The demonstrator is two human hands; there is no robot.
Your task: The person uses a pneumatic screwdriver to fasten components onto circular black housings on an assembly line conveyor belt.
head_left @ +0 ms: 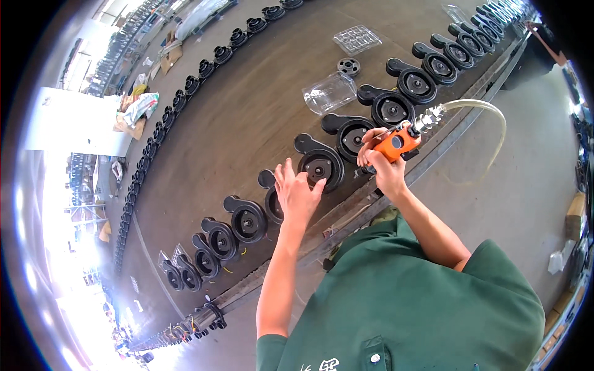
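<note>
Low in the middle of the frame, a small white mark (330,364) is on the green shirt (427,303). I can't read any words clearly.

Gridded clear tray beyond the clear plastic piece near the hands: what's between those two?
A dark round disc with holes lies between the gridded tray and the plastic piece in the head view.

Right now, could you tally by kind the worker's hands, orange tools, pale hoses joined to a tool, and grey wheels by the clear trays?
Hands (left hand, right hand): 2
Orange tool: 1
Pale hose: 1
Grey wheel: 1
Total: 5
</note>
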